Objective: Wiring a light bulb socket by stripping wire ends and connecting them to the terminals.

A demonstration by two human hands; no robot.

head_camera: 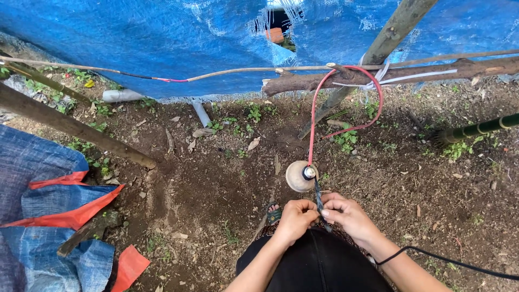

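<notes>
My left hand and my right hand meet close together above the bare ground, both pinching a thin dark cable end. Just above them hangs a round cream lamp holder with a metal socket. A red wire rises from it, loops over a rough wooden branch and is tied there. A thin black cable trails away from my right wrist. My foot in a sandal shows below the hands.
A torn blue tarp forms the back wall. Wooden poles lean at the left and centre. Folded blue and red sheeting lies at the lower left. A green broom handle enters from the right. A grey pipe lies near the tarp.
</notes>
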